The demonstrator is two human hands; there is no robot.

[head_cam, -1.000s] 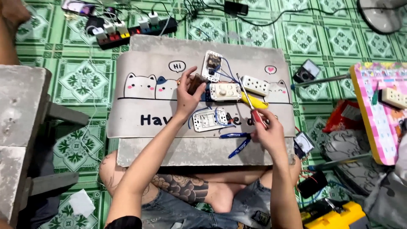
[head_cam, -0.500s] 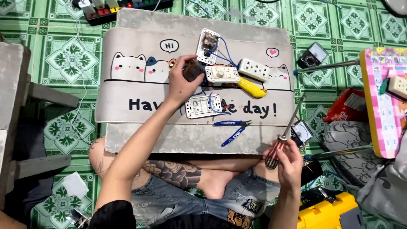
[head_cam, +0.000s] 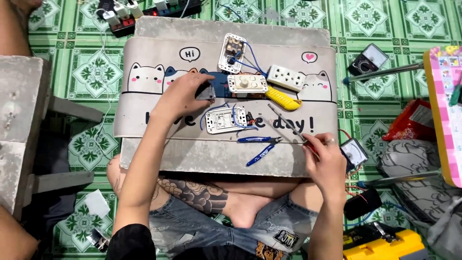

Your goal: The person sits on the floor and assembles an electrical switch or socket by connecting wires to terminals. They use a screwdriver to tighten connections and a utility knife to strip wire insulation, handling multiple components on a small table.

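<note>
Right hand [head_cam: 326, 155]: closed around a screwdriver [head_cam: 288, 123], shaft angled up-left over the mat [head_cam: 144, 113]. Blue-handled pliers [head_cam: 260, 146]: lying just left of it. Left hand [head_cam: 179, 96]: fingers curled on a small grey part [head_cam: 206, 91]. White switch plate [head_cam: 225, 120]: below that part.

A power strip [head_cam: 144, 12] crowded with plugs is seen on the green patterned floor tiles [head_cam: 91, 72] beyond the mat. Blue-handled pliers [head_cam: 260, 147] are laid on the grey surface [head_cam: 202, 154]. An analogue meter [head_cam: 368, 58] is placed on the tiles to the right, a red packet [head_cam: 416, 120] below it, and a yellow case [head_cam: 385, 243] near the bottom corner.
</note>
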